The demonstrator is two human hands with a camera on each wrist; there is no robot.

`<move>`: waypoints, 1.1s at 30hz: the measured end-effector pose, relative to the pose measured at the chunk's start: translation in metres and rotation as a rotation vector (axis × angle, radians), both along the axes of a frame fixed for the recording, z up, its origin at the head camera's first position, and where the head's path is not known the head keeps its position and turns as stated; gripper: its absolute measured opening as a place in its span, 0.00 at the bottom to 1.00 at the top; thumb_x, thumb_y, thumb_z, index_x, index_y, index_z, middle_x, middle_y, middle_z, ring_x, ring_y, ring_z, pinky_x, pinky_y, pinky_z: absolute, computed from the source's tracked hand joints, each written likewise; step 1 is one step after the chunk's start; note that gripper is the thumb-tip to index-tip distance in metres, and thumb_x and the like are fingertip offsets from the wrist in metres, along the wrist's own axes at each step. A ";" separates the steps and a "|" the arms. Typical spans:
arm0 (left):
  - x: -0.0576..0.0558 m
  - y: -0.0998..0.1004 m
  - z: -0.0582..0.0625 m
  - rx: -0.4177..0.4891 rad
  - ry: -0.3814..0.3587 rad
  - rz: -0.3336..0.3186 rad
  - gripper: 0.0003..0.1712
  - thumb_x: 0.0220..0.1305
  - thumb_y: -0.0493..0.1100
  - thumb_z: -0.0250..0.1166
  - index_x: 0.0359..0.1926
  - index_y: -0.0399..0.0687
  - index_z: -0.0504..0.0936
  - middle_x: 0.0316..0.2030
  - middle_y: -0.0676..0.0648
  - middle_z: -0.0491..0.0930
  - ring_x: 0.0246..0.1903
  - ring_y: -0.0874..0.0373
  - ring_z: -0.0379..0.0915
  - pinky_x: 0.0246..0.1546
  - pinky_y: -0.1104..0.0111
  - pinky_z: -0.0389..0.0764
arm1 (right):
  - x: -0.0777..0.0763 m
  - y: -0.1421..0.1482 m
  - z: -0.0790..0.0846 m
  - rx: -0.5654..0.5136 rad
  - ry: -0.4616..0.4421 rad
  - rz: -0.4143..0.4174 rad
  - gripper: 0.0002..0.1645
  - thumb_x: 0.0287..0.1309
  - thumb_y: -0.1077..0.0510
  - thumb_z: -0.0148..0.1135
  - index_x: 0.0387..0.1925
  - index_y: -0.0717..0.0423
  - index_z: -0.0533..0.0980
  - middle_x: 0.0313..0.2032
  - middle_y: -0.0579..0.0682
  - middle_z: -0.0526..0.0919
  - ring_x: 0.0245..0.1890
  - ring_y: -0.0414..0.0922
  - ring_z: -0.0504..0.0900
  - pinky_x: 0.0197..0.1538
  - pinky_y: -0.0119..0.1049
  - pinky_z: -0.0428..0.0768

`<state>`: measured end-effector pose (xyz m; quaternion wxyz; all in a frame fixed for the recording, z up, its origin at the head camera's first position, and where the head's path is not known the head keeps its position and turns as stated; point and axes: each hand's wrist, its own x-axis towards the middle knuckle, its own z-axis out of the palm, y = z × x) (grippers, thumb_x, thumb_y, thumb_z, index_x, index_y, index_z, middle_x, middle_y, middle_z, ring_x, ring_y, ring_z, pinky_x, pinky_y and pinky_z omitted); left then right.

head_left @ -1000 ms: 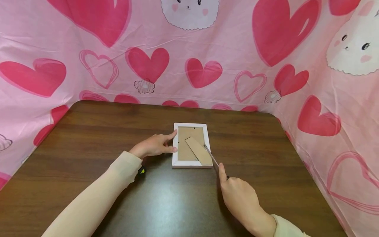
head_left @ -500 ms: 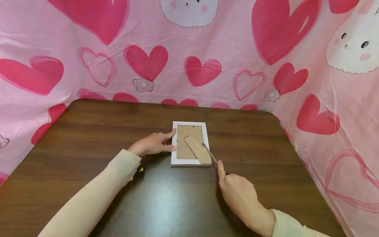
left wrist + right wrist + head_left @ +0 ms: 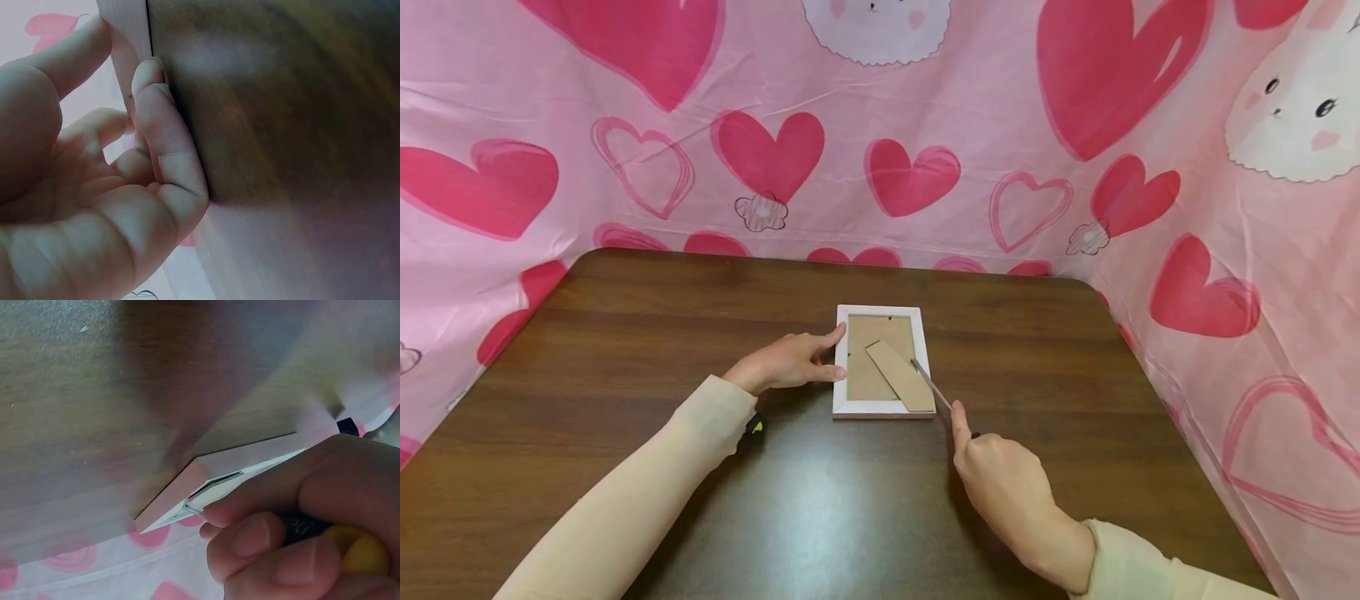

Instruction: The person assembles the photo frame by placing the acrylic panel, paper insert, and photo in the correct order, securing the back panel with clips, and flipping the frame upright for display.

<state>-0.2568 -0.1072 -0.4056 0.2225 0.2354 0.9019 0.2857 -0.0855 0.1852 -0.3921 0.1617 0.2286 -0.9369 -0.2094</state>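
A white picture frame [image 3: 880, 407] lies face down on the brown table, its tan backing board [image 3: 891, 331] facing up. Its cardboard easel leg [image 3: 901, 377] slants across the board toward the near right corner. My left hand [image 3: 786, 362] presses thumb and forefinger, spread apart, against the frame's left edge; the left wrist view has the fingers along that side, low by the table. In my right hand [image 3: 1006, 487] I grip a screwdriver [image 3: 934, 388], forefinger stretched along its shaft. Its tip meets the board's right edge, inside the rim. The black and yellow handle [image 3: 356, 550] sits within my curled fingers.
The dark wooden table [image 3: 715, 292] extends around the frame on all sides. A pink curtain with hearts [image 3: 917, 100] hangs behind the table and along both its sides. Below the left cuff shows a small black and yellow-green object [image 3: 755, 426].
The head view has tipped slightly down, so everything sits a little higher in it. My right hand has edged slightly forward, while the tip stays at the board's right edge. The left hand keeps its place.
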 end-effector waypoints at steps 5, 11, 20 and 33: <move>-0.001 -0.002 0.001 0.010 0.012 -0.014 0.49 0.61 0.58 0.65 0.74 0.60 0.45 0.28 0.46 0.71 0.29 0.55 0.67 0.34 0.63 0.70 | -0.002 -0.002 0.003 0.021 0.017 0.002 0.30 0.50 0.68 0.58 0.59 0.62 0.72 0.08 0.45 0.52 0.09 0.36 0.54 0.08 0.32 0.61; -0.002 -0.005 0.002 0.044 0.031 -0.026 0.48 0.62 0.57 0.65 0.74 0.56 0.46 0.25 0.47 0.71 0.26 0.56 0.67 0.33 0.64 0.70 | -0.004 -0.005 0.007 0.028 0.019 0.002 0.29 0.51 0.69 0.58 0.59 0.61 0.73 0.08 0.45 0.52 0.10 0.36 0.53 0.08 0.31 0.61; 0.000 -0.001 -0.002 0.003 0.003 0.000 0.50 0.59 0.60 0.65 0.74 0.61 0.46 0.30 0.46 0.71 0.30 0.55 0.67 0.34 0.63 0.70 | -0.026 0.030 0.033 -0.179 -0.181 0.067 0.34 0.45 0.68 0.60 0.59 0.53 0.72 0.12 0.48 0.68 0.10 0.47 0.68 0.11 0.42 0.69; 0.001 -0.001 -0.002 -0.007 0.010 0.012 0.49 0.59 0.59 0.65 0.74 0.62 0.46 0.29 0.46 0.72 0.29 0.56 0.68 0.35 0.63 0.71 | -0.083 0.083 0.085 -0.278 -0.240 0.153 0.10 0.59 0.50 0.60 0.42 0.38 0.81 0.23 0.34 0.78 0.23 0.42 0.77 0.17 0.42 0.70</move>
